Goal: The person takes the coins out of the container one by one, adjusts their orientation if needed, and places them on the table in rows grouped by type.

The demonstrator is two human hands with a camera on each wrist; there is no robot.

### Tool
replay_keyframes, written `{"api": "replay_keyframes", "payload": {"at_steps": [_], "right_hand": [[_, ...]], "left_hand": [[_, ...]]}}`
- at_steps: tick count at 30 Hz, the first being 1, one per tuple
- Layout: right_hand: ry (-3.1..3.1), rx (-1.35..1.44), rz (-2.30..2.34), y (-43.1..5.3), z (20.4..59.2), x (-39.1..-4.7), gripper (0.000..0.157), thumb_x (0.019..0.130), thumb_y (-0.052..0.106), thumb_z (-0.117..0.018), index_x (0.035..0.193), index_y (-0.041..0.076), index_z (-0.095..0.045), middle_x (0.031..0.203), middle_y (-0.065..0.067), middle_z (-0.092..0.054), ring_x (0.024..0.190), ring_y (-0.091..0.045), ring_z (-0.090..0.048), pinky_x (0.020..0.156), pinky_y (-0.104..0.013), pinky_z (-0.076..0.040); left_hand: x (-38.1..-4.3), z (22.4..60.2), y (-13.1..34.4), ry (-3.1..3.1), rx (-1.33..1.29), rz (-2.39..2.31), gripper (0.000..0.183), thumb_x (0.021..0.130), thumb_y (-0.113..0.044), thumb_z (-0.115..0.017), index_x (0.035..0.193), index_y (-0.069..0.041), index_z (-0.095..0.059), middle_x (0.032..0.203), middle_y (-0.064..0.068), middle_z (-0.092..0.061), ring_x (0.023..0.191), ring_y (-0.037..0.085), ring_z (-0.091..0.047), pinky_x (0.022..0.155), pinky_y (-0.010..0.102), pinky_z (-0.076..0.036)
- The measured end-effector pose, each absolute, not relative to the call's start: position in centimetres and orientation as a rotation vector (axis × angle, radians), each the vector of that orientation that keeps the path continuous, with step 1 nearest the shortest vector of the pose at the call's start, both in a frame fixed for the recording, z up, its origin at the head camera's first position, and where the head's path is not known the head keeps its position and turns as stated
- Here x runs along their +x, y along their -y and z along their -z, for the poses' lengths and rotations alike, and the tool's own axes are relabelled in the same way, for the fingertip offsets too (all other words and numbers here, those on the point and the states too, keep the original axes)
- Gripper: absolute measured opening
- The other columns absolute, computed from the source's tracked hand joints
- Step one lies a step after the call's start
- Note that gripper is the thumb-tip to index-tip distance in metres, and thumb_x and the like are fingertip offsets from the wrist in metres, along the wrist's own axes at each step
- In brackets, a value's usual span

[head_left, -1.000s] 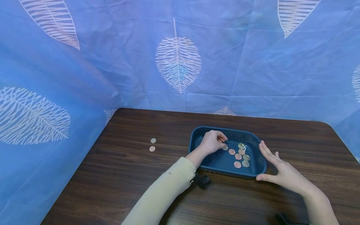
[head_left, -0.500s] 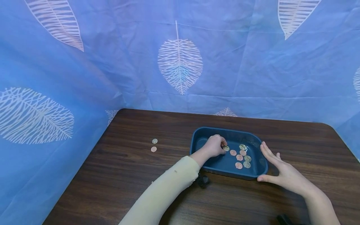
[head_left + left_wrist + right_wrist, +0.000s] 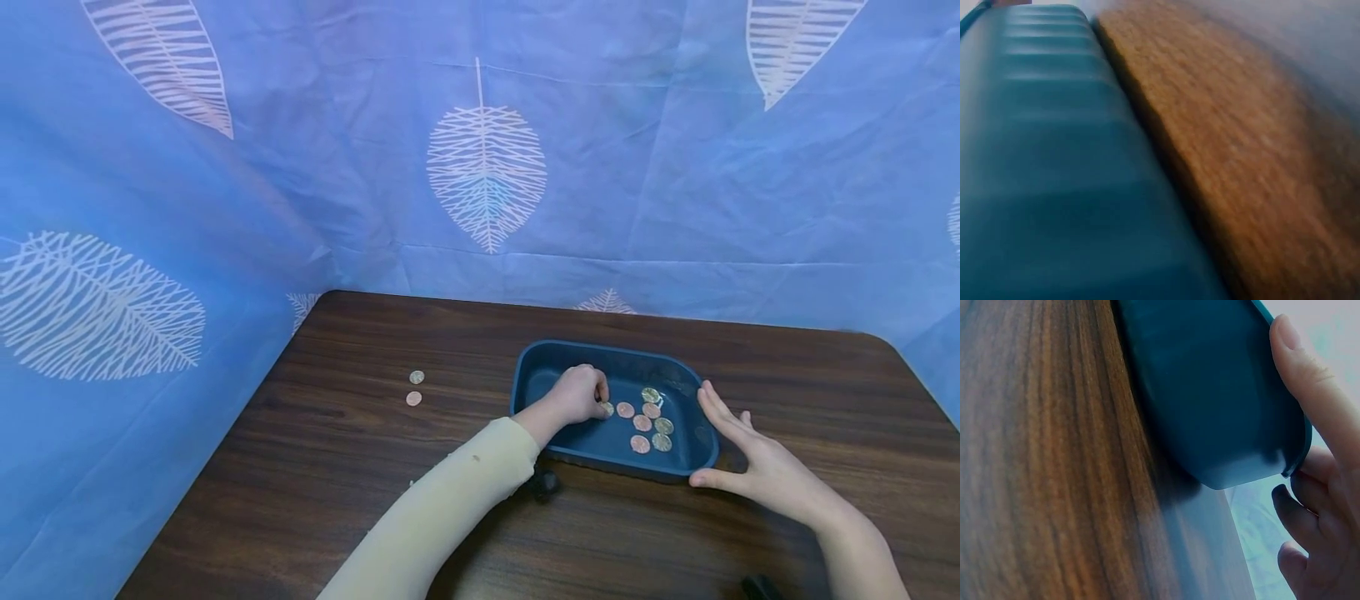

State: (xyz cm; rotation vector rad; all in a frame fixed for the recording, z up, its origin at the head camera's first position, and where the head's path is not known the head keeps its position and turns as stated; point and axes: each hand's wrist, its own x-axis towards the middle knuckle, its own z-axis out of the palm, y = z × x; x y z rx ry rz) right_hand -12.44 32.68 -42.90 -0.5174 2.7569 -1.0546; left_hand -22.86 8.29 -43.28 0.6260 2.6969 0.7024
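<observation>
In the head view, a dark blue rectangular tray (image 3: 570,454) lies on the table with several coins in it, some copper-coloured and some yellowish. My left hand (image 3: 576,396) reaches over its near side, fingers curled down, and pinches a yellowish coin (image 3: 607,409) at the tray floor. Just right of that sits a copper coin (image 3: 625,410). My right hand (image 3: 765,467) touches the tray's right end, thumb at the near corner and fingers spread along the rim. In the right wrist view, the thumb (image 3: 1310,375) rests on the rim. The left wrist view shows only the tray's ribbed outer wall (image 3: 1054,156) and blurred tabletop.
Two coins lie on the table left of the tray, a silvery one (image 3: 417,377) behind a copper one (image 3: 414,398). Blue leaf-patterned cloth (image 3: 600,167) hangs behind and left of the dark wooden table (image 3: 315,467).
My left hand has lowered and drawn slightly nearer, and the yellowish coin at its fingertips has shifted toward the near side, beside the copper one. The right hand stays at the tray's end.
</observation>
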Motion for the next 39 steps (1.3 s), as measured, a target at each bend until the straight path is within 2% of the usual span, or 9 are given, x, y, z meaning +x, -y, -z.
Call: {"api": "replay_keyframes", "payload": {"at_steps": [5, 13, 16, 20, 22, 25, 28, 32, 39], "right_hand": [[-2.771, -0.522, 1.036, -32.68, 43.11, -12.42, 0.106, 0.08, 0.033, -0.077, 0.154, 0.027, -0.001, 0.158, 0.005, 0.011, 0.13, -0.063, 0.0, 0.087, -0.08, -0.014], [-2.771, -0.559, 1.089, -32.79, 43.2, -12.49, 0.105, 0.08, 0.028, -0.078, 0.155, 0.026, -0.004, 0.158, 0.006, 0.009, 0.132, -0.061, 0.001, 0.093, -0.077, -0.008], [-2.769, -0.556, 1.085, -32.77, 43.1, -12.52, 0.105, 0.08, 0.028, -0.078, 0.154, 0.026, -0.003, 0.158, 0.005, 0.009, 0.132, -0.061, 0.001, 0.093, -0.077, -0.008], [-2.765, -0.54, 1.07, -32.79, 42.96, -12.54, 0.105, 0.08, 0.029, -0.077, 0.154, 0.026, -0.003, 0.158, 0.005, 0.01, 0.131, -0.062, 0.001, 0.091, -0.078, -0.01], [-2.764, -0.535, 1.067, -32.82, 42.92, -12.54, 0.105, 0.081, 0.03, -0.077, 0.154, 0.027, -0.003, 0.158, 0.004, 0.01, 0.131, -0.062, 0.0, 0.091, -0.078, -0.011], [-2.758, -0.548, 1.077, -32.87, 42.94, -12.53, 0.105, 0.081, 0.029, -0.077, 0.154, 0.026, -0.003, 0.158, 0.003, 0.01, 0.131, -0.062, 0.001, 0.092, -0.078, -0.009], [-2.754, -0.554, 1.086, -32.86, 42.99, -12.48, 0.105, 0.081, 0.029, -0.077, 0.154, 0.025, -0.003, 0.158, 0.003, 0.01, 0.131, -0.061, 0.001, 0.093, -0.077, -0.008], [-2.753, -0.552, 1.087, -32.84, 43.12, -12.47, 0.105, 0.081, 0.029, -0.077, 0.154, 0.026, -0.003, 0.158, 0.002, 0.01, 0.132, -0.06, 0.002, 0.095, -0.076, -0.006], [-2.76, -0.547, 1.076, -32.87, 43.1, -12.56, 0.105, 0.081, 0.03, -0.077, 0.154, 0.026, -0.003, 0.158, 0.003, 0.01, 0.131, -0.062, 0.001, 0.093, -0.077, -0.008]], "left_hand": [[-22.91, 43.39, -8.23, -2.618, 0.624, -0.74, 0.013, 0.084, -0.013, -0.075, 0.08, -0.012, -0.062, 0.076, -0.005, -0.051, 0.069, 0.008, -0.048, 0.059, 0.018, -0.041], [-23.03, 43.25, -8.18, -2.571, 0.659, -0.776, 0.013, 0.084, -0.004, -0.072, 0.079, -0.011, -0.062, 0.072, -0.004, -0.054, 0.066, 0.008, -0.05, 0.057, 0.018, -0.04], [-23.05, 43.2, -8.17, -2.582, 0.696, -0.775, 0.011, 0.084, -0.007, -0.074, 0.089, -0.01, -0.065, 0.078, -0.003, -0.054, 0.07, 0.008, -0.048, 0.06, 0.017, -0.04], [-23.13, 43.3, -8.25, -2.618, 0.782, -0.735, 0.022, 0.084, -0.017, -0.076, 0.104, -0.011, -0.068, 0.086, -0.003, -0.054, 0.077, 0.007, -0.046, 0.065, 0.016, -0.038], [-23.17, 43.42, -8.32, -2.636, 0.823, -0.698, 0.019, 0.084, -0.02, -0.076, 0.101, -0.013, -0.07, 0.086, -0.003, -0.053, 0.077, 0.007, -0.046, 0.066, 0.015, -0.038], [-23.15, 43.47, -8.44, -2.652, 0.843, -0.651, 0.01, 0.084, -0.021, -0.075, 0.089, -0.014, -0.069, 0.083, -0.005, -0.051, 0.076, 0.006, -0.046, 0.065, 0.015, -0.038], [-23.07, 43.42, -8.58, -2.638, 0.828, -0.642, 0.011, 0.085, -0.019, -0.075, 0.082, -0.014, -0.065, 0.078, -0.006, -0.052, 0.072, 0.006, -0.047, 0.063, 0.015, -0.038], [-23.03, 43.39, -8.68, -2.599, 0.787, -0.661, 0.01, 0.086, -0.015, -0.074, 0.084, -0.013, -0.064, 0.074, -0.007, -0.053, 0.068, 0.005, -0.049, 0.06, 0.016, -0.039], [-23.23, 43.49, -8.73, -2.549, 0.755, -0.69, 0.01, 0.084, -0.012, -0.074, 0.085, -0.012, -0.064, 0.077, -0.007, -0.054, 0.07, 0.005, -0.05, 0.061, 0.016, -0.04]]}}
